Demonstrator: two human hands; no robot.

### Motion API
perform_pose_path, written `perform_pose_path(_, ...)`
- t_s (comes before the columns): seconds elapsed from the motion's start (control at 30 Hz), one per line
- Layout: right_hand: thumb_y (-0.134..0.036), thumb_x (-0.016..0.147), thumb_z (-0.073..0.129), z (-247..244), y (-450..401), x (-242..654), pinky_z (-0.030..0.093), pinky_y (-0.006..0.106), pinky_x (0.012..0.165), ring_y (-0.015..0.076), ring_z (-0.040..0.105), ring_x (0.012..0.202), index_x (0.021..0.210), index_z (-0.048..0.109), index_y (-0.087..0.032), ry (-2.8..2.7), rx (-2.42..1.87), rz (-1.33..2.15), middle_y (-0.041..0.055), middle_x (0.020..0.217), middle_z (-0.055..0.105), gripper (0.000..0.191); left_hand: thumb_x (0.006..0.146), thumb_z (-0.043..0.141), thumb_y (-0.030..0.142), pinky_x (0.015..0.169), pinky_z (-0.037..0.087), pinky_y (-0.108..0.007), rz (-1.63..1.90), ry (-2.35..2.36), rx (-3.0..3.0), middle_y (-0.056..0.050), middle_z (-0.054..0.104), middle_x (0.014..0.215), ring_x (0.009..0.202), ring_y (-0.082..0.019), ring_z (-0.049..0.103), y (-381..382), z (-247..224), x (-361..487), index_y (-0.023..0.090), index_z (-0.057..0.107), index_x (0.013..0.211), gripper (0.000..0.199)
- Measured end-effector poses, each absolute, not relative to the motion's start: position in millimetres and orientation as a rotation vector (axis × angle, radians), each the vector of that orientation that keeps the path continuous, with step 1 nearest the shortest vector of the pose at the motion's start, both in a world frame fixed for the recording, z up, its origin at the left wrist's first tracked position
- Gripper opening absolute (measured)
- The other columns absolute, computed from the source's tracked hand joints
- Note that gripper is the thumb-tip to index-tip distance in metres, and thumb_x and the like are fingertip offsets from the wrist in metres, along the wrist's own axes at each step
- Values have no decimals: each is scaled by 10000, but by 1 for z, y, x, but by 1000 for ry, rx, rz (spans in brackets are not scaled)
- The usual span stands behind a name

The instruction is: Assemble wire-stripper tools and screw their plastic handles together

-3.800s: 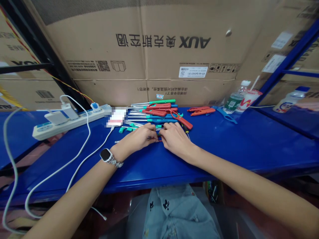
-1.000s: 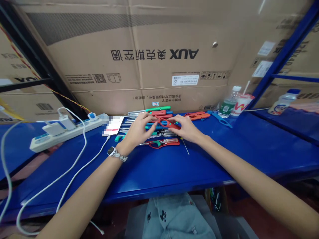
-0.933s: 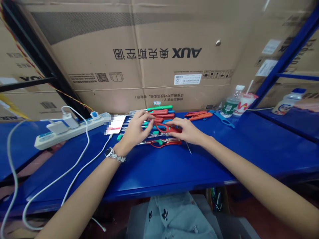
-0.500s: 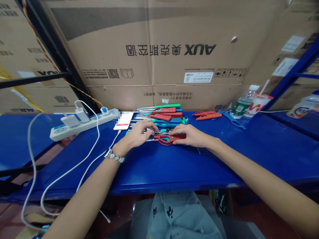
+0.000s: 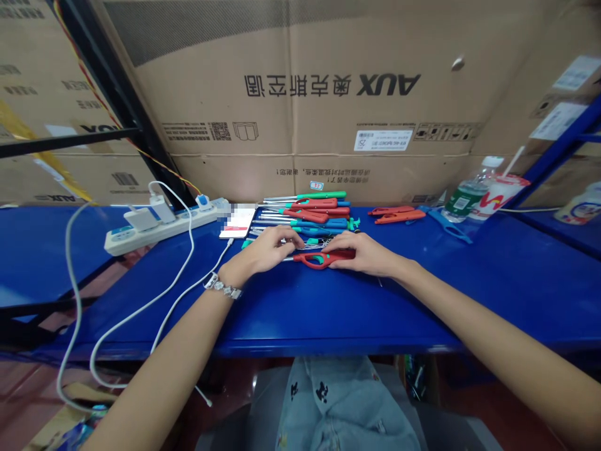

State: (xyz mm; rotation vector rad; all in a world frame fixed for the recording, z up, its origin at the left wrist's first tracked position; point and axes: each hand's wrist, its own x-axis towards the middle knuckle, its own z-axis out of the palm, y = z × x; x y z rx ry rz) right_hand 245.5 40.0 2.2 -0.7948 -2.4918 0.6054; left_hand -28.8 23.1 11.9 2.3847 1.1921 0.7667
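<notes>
A red lighter (image 5: 313, 260) with a long metal nozzle and a green trigger lies sideways on the blue table, near my hands. My right hand (image 5: 366, 254) is closed around its handle end, thumb at the near side and fingers over the top. My left hand (image 5: 272, 249) is curled above the nozzle, thumb and fingertips drawn close together; what they pinch, if anything, is hidden. Thin metal pieces (image 5: 313, 246) lie between the hands, just behind the red lighter. Farther back are several long lighters in red, blue and green, including a green one (image 5: 328, 195).
A phone (image 5: 238, 220) on a charging cable lies left of the lighters, beside a white power strip (image 5: 176, 224). Orange handle shells (image 5: 399, 217) and a blue one (image 5: 449, 227) lie at right. A water bottle (image 5: 462, 195) and a cup (image 5: 500, 194) stand before the cardboard box (image 5: 328, 37).
The view has shifted slightly, moving the scene a little right and up. My right hand stays on the red lighter, and my left hand remains curled near its nozzle.
</notes>
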Motion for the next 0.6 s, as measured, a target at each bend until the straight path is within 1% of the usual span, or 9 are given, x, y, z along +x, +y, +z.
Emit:
perform_pose_path(0.17,-250,852,782,0,40,246,520,467,1009,243,689,1094,1144,764,-259,-2459,-787,648,66,1148,755,293,711,668,209,756,553,-380,659,1280,2418,-64,762,939,832,-230,687,22,13,-41,205,740,919,220)
perform_pose_path(0.27,-266,850,781,-1,39,245,533,470,994,245,698,1074,1144,765,-256,-2439,-785,678,68,1141,753,295,728,702,268,723,544,-360,544,1293,2423,-62,760,904,804,-222,682,24,13,-49,201,744,876,168)
perform_pose_path(0.37,-295,854,776,-1,39,245,532,477,1004,248,701,1079,1142,769,-268,-2428,-793,693,62,1140,757,289,769,691,310,657,521,-320,471,1258,2387,-55,751,823,733,-197,668,29,11,-53,193,761,865,167)
perform_pose_path(0.47,-320,855,778,-2,39,245,532,478,1006,251,699,1085,1125,781,-279,-2432,-801,676,60,1135,766,273,799,686,332,636,512,-295,475,1179,2353,-49,752,799,712,-183,671,33,8,-54,189,771,879,185)
perform_pose_path(0.6,-356,854,787,-2,39,245,531,479,1007,258,694,1094,1113,794,-288,-2446,-798,671,64,1154,767,268,793,698,328,604,496,-287,494,1161,2315,-43,750,764,679,-179,671,35,4,-52,189,770,866,173)
